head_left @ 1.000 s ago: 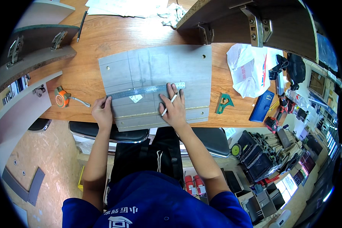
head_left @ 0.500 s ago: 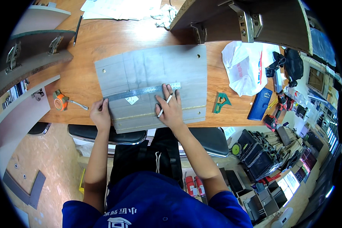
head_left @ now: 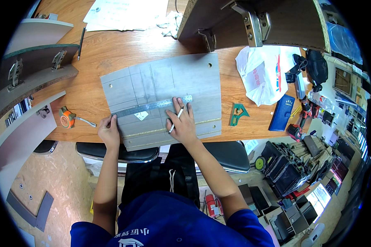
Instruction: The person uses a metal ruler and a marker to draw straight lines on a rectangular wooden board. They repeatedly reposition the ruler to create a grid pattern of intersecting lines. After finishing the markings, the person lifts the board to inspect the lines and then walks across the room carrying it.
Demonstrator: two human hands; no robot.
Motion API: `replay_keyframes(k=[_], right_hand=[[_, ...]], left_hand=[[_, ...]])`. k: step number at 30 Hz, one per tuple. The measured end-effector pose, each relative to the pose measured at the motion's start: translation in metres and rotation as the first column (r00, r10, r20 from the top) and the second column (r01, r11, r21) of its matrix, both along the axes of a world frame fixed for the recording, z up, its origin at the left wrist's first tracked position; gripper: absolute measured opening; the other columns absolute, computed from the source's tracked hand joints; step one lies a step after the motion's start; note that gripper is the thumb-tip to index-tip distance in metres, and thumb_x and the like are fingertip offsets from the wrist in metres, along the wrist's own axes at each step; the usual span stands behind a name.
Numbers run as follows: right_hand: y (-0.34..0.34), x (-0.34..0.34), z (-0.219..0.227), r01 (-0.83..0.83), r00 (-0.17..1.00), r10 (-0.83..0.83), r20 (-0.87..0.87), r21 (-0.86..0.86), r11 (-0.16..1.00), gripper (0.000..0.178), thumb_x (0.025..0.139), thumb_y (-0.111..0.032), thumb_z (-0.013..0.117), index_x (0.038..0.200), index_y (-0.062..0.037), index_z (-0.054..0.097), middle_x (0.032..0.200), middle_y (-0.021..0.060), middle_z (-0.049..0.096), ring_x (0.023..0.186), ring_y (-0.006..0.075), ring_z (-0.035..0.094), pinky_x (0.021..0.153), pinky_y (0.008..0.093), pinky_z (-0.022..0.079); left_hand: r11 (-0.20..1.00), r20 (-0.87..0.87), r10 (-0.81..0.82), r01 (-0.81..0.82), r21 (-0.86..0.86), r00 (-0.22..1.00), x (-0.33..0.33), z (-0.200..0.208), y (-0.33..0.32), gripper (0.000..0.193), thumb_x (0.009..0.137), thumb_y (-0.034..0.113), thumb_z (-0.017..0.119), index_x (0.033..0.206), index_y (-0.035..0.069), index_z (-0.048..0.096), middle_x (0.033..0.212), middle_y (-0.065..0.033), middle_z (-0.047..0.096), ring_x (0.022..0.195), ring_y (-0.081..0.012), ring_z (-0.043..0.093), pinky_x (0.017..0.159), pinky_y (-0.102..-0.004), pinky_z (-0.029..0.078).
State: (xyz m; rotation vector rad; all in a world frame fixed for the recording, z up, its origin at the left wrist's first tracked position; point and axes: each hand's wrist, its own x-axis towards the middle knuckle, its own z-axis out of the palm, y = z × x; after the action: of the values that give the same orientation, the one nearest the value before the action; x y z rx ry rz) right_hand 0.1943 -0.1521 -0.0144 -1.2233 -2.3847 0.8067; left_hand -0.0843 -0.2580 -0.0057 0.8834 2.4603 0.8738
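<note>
A grey board with pencil lines, small round holes and a groove along its near side lies on the table before me. Across it runs a steel ruler. My left hand is closed at the board's left edge, with thumb and fingertips pinching the ruler's left end. My right hand holds a slim white pen between its fingers, and its fingertips press on the ruler near the right end. A small white paper piece lies just below the ruler.
Left of the board are an orange tape measure and a black pencil. To the right lie a green square, a blue booklet and a white plastic bag. A hinged brown panel stands at the back.
The whole scene sits slightly lower in the picture, as the view has shifted. Both hands, the ruler and the pen keep about the same places on the board.
</note>
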Motion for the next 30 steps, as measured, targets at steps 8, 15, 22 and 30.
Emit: replay_keyframes(k=[8,15,22,30], right_hand=[[0.001,-0.001,0.005,0.005,1.000,-0.005,0.008,0.011,1.000,0.030,0.087,-0.017,0.068,0.116,-0.0103,0.070,0.156,0.0234,0.048,0.147,0.0380,0.044,0.115,0.0638,0.035],[0.001,-0.001,0.002,0.009,1.000,-0.009,-0.009,0.002,1.000,0.029,0.087,-0.018,0.066,0.115,-0.0100,0.069,0.156,0.0243,0.047,0.146,0.0406,0.044,0.114,0.0656,0.034],[-0.002,-0.001,-0.005,0.018,1.000,-0.018,0.004,0.024,1.000,0.031,0.087,-0.017,0.066,0.117,-0.0099,0.069,0.155,0.0257,0.047,0.146,0.0409,0.044,0.114,0.0652,0.034],[0.000,-0.002,0.001,0.010,1.000,-0.010,0.006,0.019,1.000,0.033,0.087,-0.017,0.067,0.119,-0.0103,0.067,0.155,0.0255,0.048,0.145,0.0410,0.045,0.115,0.0656,0.034]], left_hand=[[1.000,0.006,-0.001,0.001,-0.021,1.000,-0.002,0.000,-0.001,0.020,0.095,0.012,0.076,0.095,-0.009,0.074,0.089,-0.0134,0.071,0.079,-0.0197,0.064,0.073,-0.0313,0.051],[0.999,0.016,0.015,-0.015,-0.029,1.000,-0.001,0.002,0.001,0.020,0.094,0.012,0.076,0.094,-0.008,0.074,0.087,-0.0136,0.071,0.079,-0.0199,0.064,0.073,-0.0316,0.051],[0.999,-0.001,0.021,-0.021,-0.035,1.000,0.000,0.003,0.003,0.019,0.092,0.009,0.078,0.094,-0.010,0.074,0.091,-0.0166,0.072,0.082,-0.0236,0.067,0.076,-0.0331,0.054],[0.995,0.045,0.080,-0.077,-0.056,0.996,0.006,0.009,0.006,0.020,0.093,0.010,0.077,0.096,-0.010,0.074,0.091,-0.0170,0.072,0.083,-0.0236,0.068,0.078,-0.0329,0.053]])
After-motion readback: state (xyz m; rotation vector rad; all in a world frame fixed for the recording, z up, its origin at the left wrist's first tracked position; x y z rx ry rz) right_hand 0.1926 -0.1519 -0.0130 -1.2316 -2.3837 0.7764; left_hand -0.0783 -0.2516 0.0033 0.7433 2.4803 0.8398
